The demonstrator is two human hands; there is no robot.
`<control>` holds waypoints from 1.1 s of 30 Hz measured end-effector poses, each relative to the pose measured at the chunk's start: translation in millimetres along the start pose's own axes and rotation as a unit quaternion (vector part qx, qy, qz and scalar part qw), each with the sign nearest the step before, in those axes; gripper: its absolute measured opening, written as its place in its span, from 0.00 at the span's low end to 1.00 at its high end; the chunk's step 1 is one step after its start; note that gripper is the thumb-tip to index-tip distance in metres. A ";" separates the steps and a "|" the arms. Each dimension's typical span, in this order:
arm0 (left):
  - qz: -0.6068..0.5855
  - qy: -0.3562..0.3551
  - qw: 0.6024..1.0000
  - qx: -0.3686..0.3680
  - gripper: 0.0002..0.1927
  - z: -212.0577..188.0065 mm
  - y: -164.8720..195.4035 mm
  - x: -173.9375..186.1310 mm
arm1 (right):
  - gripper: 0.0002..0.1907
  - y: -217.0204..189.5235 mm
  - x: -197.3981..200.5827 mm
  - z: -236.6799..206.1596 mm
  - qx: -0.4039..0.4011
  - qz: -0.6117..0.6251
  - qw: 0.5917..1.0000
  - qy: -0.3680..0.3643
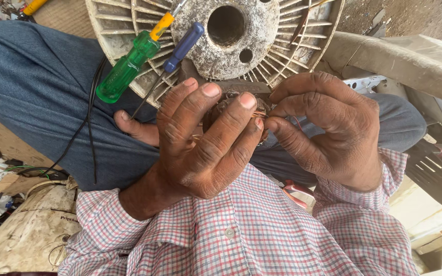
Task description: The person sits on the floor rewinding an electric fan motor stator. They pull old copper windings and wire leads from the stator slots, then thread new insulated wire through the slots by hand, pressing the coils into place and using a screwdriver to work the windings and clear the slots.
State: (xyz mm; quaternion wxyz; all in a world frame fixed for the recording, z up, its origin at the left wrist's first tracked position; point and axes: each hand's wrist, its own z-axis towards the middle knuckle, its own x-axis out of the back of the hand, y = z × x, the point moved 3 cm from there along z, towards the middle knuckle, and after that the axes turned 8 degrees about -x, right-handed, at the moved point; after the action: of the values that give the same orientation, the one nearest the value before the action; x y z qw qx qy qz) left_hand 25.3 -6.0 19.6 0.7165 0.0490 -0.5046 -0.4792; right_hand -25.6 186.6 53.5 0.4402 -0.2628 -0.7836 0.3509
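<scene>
My left hand point(200, 143) cups a small round motor part wound with copper wire point(231, 105), mostly hidden behind its fingers. My right hand point(328, 128) pinches thin copper and red wire strands point(262, 116) at the part's right edge with thumb and forefinger. Both hands hover over my lap in blue trousers point(31, 87). Sleeves of a red and white checked shirt point(251, 230) cover my forearms.
A dirty white round fan grille point(262, 46) with a centre hole rests on my knees. On it lie a green-handled screwdriver point(126, 66) and a blue-handled screwdriver point(180, 48). A black cable point(85, 128) runs down my left leg. Worn plastic housings lie at both sides.
</scene>
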 end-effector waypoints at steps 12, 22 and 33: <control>-0.015 -0.013 1.000 0.018 0.04 -5.6 -3.1 -2.9 | 0.08 -12.5 -4.6 8.9 0.014 -0.057 0.998 0.024; -0.027 0.006 0.999 0.029 0.04 -9.7 -6.4 -5.2 | 0.08 -7.7 -5.7 8.5 -0.028 -0.035 0.998 0.037; -0.303 0.049 0.913 0.269 0.11 7.1 -28.0 37.5 | 0.07 2.2 -1.2 11.6 -0.016 -0.014 0.999 0.029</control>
State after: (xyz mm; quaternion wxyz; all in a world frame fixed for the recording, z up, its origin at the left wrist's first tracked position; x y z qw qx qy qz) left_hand 3.1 -45.7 32.9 0.5200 0.4137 -0.5398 -0.5168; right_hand -35.0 183.4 46.9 0.4632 -0.2691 -0.7798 0.3241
